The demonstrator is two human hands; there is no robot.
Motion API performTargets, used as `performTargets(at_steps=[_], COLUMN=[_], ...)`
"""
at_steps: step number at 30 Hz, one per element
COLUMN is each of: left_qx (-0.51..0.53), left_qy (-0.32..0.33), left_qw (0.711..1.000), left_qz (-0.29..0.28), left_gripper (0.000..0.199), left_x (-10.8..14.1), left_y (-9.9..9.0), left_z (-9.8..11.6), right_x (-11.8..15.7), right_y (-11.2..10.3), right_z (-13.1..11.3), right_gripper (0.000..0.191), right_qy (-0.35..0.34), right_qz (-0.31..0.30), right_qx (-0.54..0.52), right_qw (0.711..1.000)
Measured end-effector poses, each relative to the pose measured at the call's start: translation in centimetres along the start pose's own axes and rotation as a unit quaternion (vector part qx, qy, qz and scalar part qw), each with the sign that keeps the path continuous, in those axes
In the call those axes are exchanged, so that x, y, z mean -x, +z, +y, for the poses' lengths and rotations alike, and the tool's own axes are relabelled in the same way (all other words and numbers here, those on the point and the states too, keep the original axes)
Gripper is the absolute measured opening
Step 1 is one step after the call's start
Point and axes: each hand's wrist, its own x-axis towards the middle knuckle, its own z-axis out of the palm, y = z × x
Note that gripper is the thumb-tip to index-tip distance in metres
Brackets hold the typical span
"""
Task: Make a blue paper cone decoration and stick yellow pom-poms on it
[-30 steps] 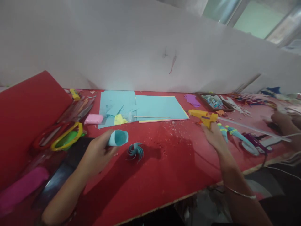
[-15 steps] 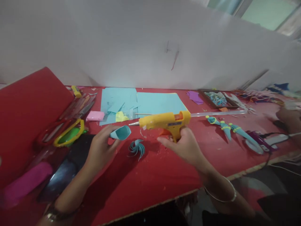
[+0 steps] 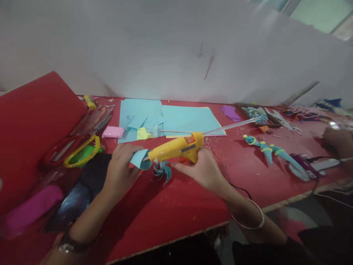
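Between the fingers of my left hand (image 3: 122, 171) is a rolled light-blue paper cone (image 3: 139, 159), its open end facing right. My right hand (image 3: 202, 167) grips a yellow hot glue gun (image 3: 175, 148) by its handle. The gun's metal nozzle is at the cone's open mouth; whether it touches the paper I cannot tell. A clear glue stick (image 3: 231, 126) juts out of the back of the gun. Below the nozzle, a curled blue paper piece (image 3: 162, 172) with thin strips lies on the red table (image 3: 176, 217).
Blue paper sheets (image 3: 190, 117) lie along the wall. Scissors (image 3: 82, 151), a pink block (image 3: 113, 132) and a black phone-like slab (image 3: 74, 198) are at left. To the right are finished-looking blue paper cones (image 3: 264, 150), a scrap tray (image 3: 256, 115) and another person's hand (image 3: 338, 140).
My right hand has brought the glue gun left and down, so its nozzle is now at the cone's mouth. The glue stick tilts up more. My left hand has stayed nearly in place.
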Motion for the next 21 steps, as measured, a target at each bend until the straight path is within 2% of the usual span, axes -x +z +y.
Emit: performTargets(at_steps=[6, 12, 17, 21], left_qx=[-0.008, -0.024, -0.025, -0.012], left_qy=[-0.005, 0.035, 0.015, -0.007], left_qw=[1.000, 0.999, 0.999, 0.999], left_qz=[-0.006, 0.027, 0.030, 0.032], left_gripper=[0.015, 0.012, 0.010, 0.010], left_x=[-0.3, -0.3, -0.1, 0.0], left_y=[-0.4, -0.3, -0.2, -0.2], left_z=[0.6, 0.2, 0.1, 0.3], right_x=[0.0, 0.1, 0.0, 0.1], right_y=[0.2, -0.1, -0.7, -1.1], right_z=[0.1, 0.0, -0.2, -0.1], right_gripper=[0.019, 0.009, 0.003, 0.008], right_qy=[0.003, -0.027, -0.057, -0.071], right_qz=[-0.035, -0.057, -0.053, -0.043], right_qx=[-0.012, -0.012, 0.016, 0.057], right_qw=[0.999, 0.998, 0.997, 0.995])
